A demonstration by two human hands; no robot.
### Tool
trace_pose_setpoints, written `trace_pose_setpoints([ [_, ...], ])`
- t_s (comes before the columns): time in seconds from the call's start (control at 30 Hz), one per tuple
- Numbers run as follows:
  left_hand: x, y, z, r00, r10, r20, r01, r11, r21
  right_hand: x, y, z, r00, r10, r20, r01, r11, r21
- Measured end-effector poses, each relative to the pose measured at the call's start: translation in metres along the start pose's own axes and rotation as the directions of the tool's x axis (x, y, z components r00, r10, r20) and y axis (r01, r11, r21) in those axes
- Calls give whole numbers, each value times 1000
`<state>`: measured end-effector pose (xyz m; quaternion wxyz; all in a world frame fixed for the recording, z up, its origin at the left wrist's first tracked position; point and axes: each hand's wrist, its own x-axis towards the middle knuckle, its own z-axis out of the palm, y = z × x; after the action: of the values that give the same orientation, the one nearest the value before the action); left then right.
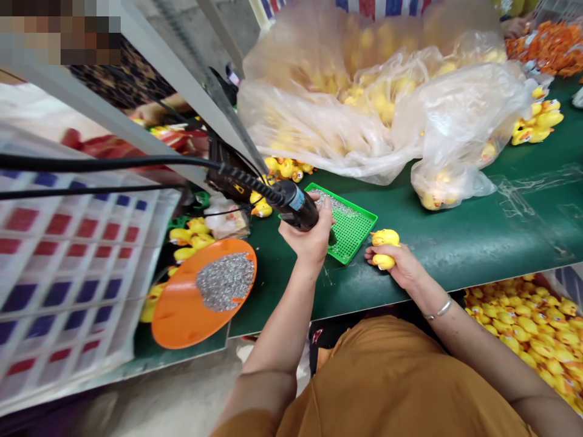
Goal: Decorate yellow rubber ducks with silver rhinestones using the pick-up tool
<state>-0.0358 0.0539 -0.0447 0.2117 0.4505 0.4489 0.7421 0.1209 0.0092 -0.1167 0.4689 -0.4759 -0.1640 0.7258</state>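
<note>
My left hand [310, 237] is wrapped round a black corded electric screwdriver [297, 203], its lower end over the green perforated tray [348, 240]. Small silvery screws [334, 203] lie in the upper part of that tray. Right of the tray, my right hand [401, 264] grips a yellow toy duck [385, 237] just above the green tabletop. Yellow shows both above and below my thumb; whether this is one duck or two I cannot tell. The screwdriver's tip is mostly hidden by my left hand.
An orange dish [182, 309] of small metal pieces stands at left, beside several ducks [195, 233]. A clear bag of ducks [328, 133] fills the back. More ducks fill a container [528, 321] below the right edge. A metal post [182, 73] and another person's hand [152, 112] are at upper left.
</note>
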Motion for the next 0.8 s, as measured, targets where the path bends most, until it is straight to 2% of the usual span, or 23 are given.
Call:
trace_pose_setpoints([
  [0.17, -2, -1, 0, 999, -36, -12, 36, 999, 12, 0, 0, -2, 1000, 5, 17, -5, 999, 34],
  [0.47, -4, -2, -1, 999, 7, -38, -6, 1000, 20, 1, -2, -6, 999, 8, 52, -12, 996, 83],
  [0.6, -3, -3, -1, 999, -13, -41, 13, 1000, 12, 2, -3, -8, 998, 33, 50, -38, 995, 96],
  [0.7, -2, 4, 1, 999, -7, -37, 7, 1000, 1, 5, -3, -8, 997, 63, 46, -68, 990, 120],
  [0.8, -3, 23, 7, 999, 40, -22, -41, 998, -51, 11, -4, -6, 994, 84, 72, -94, 984, 151],
])
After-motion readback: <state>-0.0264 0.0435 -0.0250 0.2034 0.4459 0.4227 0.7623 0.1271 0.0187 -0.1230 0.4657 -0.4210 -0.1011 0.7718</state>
